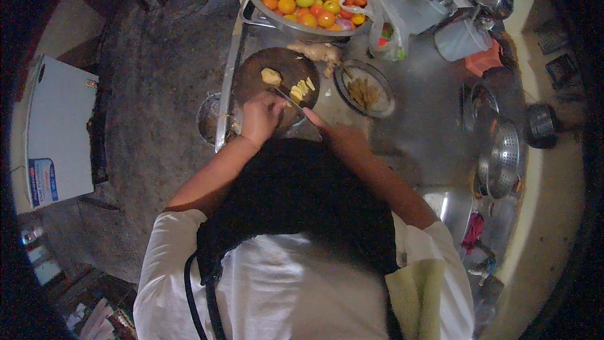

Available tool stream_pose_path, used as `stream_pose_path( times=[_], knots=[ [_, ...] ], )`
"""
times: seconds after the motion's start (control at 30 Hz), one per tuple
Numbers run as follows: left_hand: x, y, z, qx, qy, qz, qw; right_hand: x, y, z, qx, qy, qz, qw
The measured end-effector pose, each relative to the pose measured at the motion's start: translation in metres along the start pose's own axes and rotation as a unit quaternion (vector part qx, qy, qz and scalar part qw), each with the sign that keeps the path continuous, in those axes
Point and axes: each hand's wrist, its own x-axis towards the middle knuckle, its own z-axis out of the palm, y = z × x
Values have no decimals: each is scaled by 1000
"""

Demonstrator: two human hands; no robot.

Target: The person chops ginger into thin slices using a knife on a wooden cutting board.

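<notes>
My right hand grips a knife, its forefinger stretched along the blade's back. The blade lies over a round, dark wooden cutting board. Just left of it, my left hand rests at the board's near side with fingers curled in; whatever they may pinch is hidden. Several pale yellow ginger slices lie at the board's right part. A larger cut ginger piece sits beyond the knife tip. Behind the board, partly over its rim, is an unpeeled ginger root.
Right of the board stands a round dish holding brownish stalk-like pieces. A metal basin of tomatoes is at the back, beside a plastic bag. Below the counter's left edge is a metal bowl. Strainers line the right.
</notes>
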Motion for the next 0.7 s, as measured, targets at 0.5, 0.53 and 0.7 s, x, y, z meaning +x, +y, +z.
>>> stream_pose_path(
  times=[0.5,0.53,0.7],
  knots=[
    [11,24,-15,161,-35,76,983,7,-12,-10,-65,-18,6,998],
    [11,25,-15,204,-44,85,974,7,-13,-11,-68,-21,9,997],
    [11,22,-11,179,-49,72,980,8,-4,3,-52,-18,16,998]
  ],
)
